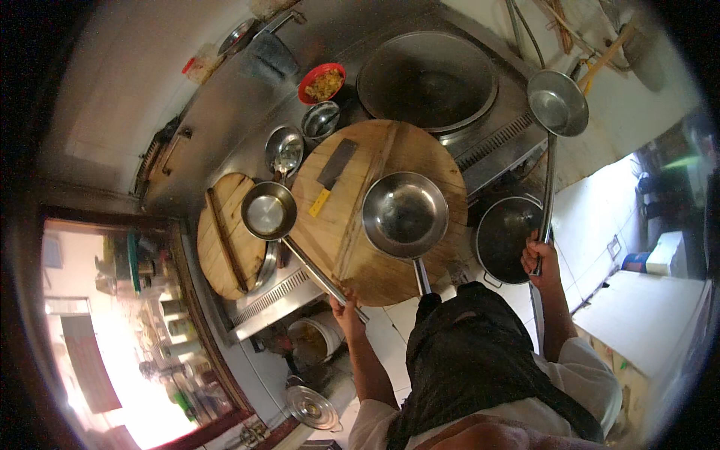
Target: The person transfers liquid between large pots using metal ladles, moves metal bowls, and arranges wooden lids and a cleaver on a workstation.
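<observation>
My left hand (347, 313) is closed round the long handle of a small, deep metal ladle (268, 213). Its bowl hangs over the left edge of a large round wooden chopping board (442, 169). On the right, my right hand (541, 260) grips the long handle of a wider, shallower metal ladle (556, 103), raised to the right of the wok. Between my hands, a third round-bowled metal ladle (405, 216) lies over the board, its handle pointing toward my apron. A cleaver (337, 166) with a yellow handle rests flat on the board's left half.
A large dark wok (427, 79) sits beyond the board. Left of it stand a red bowl of yellowish food (323, 83) and small metal bowls (320, 120). Another round board (231, 202) carries a wooden stick. A deep dark pot (504, 240) and a white bucket (328, 336) stand lower down.
</observation>
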`<action>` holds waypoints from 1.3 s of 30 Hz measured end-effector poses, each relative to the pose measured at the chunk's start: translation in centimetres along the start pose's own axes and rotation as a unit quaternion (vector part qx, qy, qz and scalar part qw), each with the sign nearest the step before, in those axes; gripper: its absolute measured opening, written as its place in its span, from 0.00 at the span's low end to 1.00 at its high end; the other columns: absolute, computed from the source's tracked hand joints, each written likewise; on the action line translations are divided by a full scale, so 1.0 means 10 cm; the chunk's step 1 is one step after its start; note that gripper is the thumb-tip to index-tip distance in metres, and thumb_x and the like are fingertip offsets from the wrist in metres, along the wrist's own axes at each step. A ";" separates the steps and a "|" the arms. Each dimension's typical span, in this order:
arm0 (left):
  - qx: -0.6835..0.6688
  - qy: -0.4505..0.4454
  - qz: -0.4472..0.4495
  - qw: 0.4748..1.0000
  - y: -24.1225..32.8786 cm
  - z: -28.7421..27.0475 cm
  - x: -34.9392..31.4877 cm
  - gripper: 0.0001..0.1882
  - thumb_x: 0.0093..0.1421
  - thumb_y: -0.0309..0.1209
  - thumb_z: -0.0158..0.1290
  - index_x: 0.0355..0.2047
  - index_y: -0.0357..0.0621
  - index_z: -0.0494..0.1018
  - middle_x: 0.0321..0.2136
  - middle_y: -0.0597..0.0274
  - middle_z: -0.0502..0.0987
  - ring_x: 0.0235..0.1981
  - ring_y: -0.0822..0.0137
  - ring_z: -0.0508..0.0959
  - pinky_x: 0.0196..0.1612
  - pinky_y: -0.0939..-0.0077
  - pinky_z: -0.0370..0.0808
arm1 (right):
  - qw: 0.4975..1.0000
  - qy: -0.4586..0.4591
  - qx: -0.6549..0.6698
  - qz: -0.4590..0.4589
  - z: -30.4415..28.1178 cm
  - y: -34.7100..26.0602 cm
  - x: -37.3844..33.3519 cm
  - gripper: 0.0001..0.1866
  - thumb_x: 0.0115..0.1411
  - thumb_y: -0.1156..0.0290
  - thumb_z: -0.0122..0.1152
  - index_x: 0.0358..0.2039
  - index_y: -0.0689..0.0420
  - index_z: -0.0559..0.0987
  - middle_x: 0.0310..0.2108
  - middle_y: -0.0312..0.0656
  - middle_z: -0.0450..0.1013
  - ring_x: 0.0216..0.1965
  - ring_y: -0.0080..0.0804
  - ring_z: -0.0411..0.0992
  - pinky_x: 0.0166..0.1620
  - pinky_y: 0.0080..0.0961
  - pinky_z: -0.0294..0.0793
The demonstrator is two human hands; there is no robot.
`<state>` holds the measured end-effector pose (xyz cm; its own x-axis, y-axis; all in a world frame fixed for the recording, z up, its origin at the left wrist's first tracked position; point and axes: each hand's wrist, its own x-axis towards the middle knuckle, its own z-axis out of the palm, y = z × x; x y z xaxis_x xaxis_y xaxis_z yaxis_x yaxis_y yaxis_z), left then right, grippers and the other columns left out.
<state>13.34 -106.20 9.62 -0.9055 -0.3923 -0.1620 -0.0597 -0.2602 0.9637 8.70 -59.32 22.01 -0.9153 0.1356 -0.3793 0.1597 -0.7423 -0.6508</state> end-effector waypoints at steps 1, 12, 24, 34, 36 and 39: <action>-0.027 -0.005 0.002 1.000 -0.03 -0.09 0.08 0.20 0.52 0.24 0.54 0.46 0.46 0.66 0.38 0.69 0.67 0.44 0.69 0.70 0.44 0.72 0.69 | 1.000 0.005 0.004 -0.004 0.06 0.06 -0.03 0.07 0.50 0.75 0.53 0.30 0.54 0.67 0.12 0.32 0.58 0.08 0.22 0.59 0.10 0.20 0.59; -0.067 0.013 -0.063 0.996 0.19 -0.11 0.25 0.20 0.52 0.20 0.50 0.47 0.43 0.66 0.38 0.63 0.70 0.39 0.68 0.71 0.43 0.73 0.66 | 0.996 -0.078 -0.004 0.045 1.04 0.80 -0.37 0.09 0.49 0.77 0.53 0.33 0.54 0.69 0.13 0.34 0.60 0.08 0.25 0.60 0.10 0.24 0.57; -0.129 -0.036 -0.059 0.989 -0.05 -0.37 0.29 0.22 0.51 0.25 0.53 0.48 0.44 0.64 0.41 0.65 0.69 0.41 0.69 0.70 0.42 0.74 0.68 | 0.940 -0.213 -0.068 0.258 2.03 1.71 -0.26 0.09 0.53 0.76 0.52 0.35 0.57 0.67 0.15 0.35 0.62 0.12 0.26 0.64 0.13 0.23 0.63; -0.157 0.012 -0.019 0.987 0.46 -0.52 0.42 0.23 0.52 0.31 0.52 0.49 0.39 0.64 0.35 0.64 0.72 0.30 0.71 0.73 0.31 0.75 0.70 | 0.876 -0.376 -0.140 0.269 2.32 2.70 -0.08 0.03 0.55 0.73 0.51 0.27 0.57 0.67 0.14 0.36 0.64 0.12 0.24 0.65 0.16 0.22 0.65; -0.133 0.030 0.004 0.991 0.41 -0.88 0.68 0.22 0.53 0.32 0.52 0.49 0.40 0.65 0.28 0.64 0.72 0.25 0.72 0.72 0.26 0.77 0.69 | 0.857 -0.404 -0.164 0.273 2.60 2.84 0.01 0.04 0.55 0.73 0.51 0.26 0.56 0.67 0.13 0.37 0.66 0.12 0.23 0.64 0.15 0.21 0.64; -0.141 0.056 -0.002 0.988 0.61 -1.40 1.20 0.14 0.54 0.30 0.52 0.41 0.42 0.68 0.22 0.65 0.71 0.21 0.74 0.71 0.23 0.80 0.69 | 0.823 -0.442 -0.204 0.293 2.86 3.31 0.33 0.05 0.54 0.70 0.52 0.25 0.55 0.67 0.12 0.36 0.65 0.12 0.23 0.64 0.16 0.22 0.63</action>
<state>7.97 -124.90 10.54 -0.8528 -0.4813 -0.2025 0.0713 -0.4915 0.8680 0.37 -102.21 18.03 -0.5192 -0.8316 -0.1971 0.6150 -0.2034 -0.7619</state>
